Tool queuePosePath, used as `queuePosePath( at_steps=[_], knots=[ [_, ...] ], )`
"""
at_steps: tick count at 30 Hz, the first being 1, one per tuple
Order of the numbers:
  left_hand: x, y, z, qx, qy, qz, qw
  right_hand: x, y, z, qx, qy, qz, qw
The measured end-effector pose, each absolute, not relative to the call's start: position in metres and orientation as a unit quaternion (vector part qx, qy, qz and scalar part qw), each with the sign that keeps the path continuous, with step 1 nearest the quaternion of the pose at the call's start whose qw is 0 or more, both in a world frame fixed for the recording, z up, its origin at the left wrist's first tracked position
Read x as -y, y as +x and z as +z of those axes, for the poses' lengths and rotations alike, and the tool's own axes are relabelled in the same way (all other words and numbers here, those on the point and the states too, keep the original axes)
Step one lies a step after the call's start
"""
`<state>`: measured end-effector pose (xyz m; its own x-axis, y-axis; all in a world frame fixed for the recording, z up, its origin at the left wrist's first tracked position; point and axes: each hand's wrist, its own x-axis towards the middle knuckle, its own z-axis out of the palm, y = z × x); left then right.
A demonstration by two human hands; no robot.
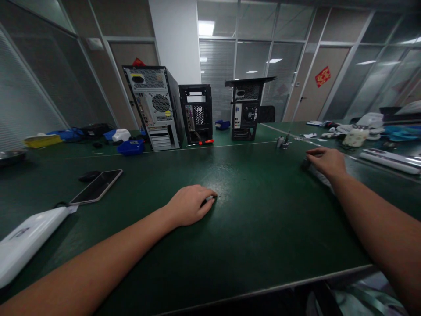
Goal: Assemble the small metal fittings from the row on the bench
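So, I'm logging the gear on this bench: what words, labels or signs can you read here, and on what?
No text can be read.
Red diamond sign on the door: its mark is too blurred.
Yellow sticker on the silver tower: too small.
Grey mark on the white device: blurred.

Table (263, 228): green mat, matt, faint worn sheen at centre. Phone (97, 186): glossy glass face. Computer case (154, 107): grey sheet metal, perforated. Bin (130, 147): blue smooth plastic.
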<state>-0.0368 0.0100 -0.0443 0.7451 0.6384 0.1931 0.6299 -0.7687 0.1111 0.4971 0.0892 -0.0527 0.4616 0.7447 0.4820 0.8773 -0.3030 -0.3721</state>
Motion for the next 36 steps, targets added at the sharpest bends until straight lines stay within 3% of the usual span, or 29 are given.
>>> queuePosePath(
  at_steps=[16, 36],
  knots=[
    [-0.008, -0.046, -0.046, -0.336, 0.935, 0.109, 0.017, -0.087, 0.49, -0.054, 0.491, -0.812, -0.123, 0.289],
    [-0.003, -0.038, -0.033, -0.338, 0.935, 0.108, 0.016, -0.095, 0.515, -0.058, 0.493, -0.8, -0.078, 0.333]
  ],
)
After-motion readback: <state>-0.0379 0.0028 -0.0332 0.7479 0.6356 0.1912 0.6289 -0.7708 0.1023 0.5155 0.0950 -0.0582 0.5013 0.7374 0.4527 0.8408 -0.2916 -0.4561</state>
